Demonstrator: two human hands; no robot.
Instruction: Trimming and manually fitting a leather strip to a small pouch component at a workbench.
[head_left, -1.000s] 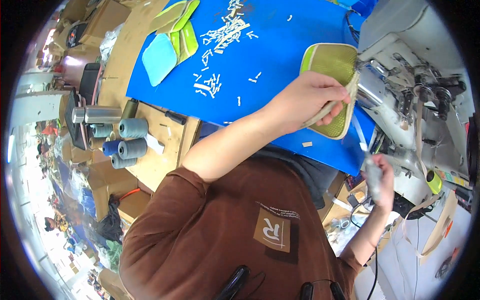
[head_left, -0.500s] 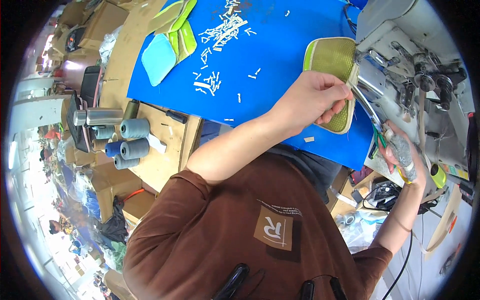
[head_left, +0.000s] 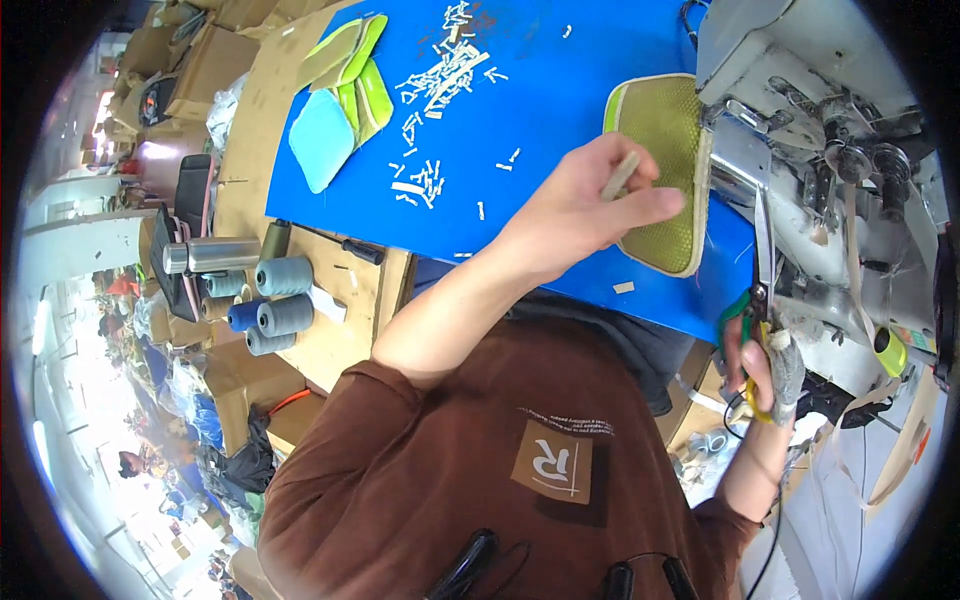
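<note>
A green mesh fabric pad (head_left: 665, 130) with pale edging lies at the right of the blue tabletop, its right edge by the sewing machine. Over its left part is my left hand (head_left: 590, 200), fingers curled round a short pale strip (head_left: 621, 177) that sticks out between them. My right hand (head_left: 755, 370), partly wrapped in something grey, grips scissors (head_left: 763, 250) by their green and yellow handles. The blades look nearly together and point away from me, right of the pad and apart from it.
Pale offcuts (head_left: 450, 80) lie scattered over the blue tabletop (head_left: 540, 110). Green and light-blue fabric pieces (head_left: 322, 140) are at the far left. Thread cones (head_left: 285, 315) and a metal flask (head_left: 212, 256) stand on the wooden table. The sewing machine (head_left: 830, 130) fills the right side.
My left hand has come off the pad's right edge and moved left with the pale strip. The scissors have drawn back from that edge, and my right hand is nearer me.
</note>
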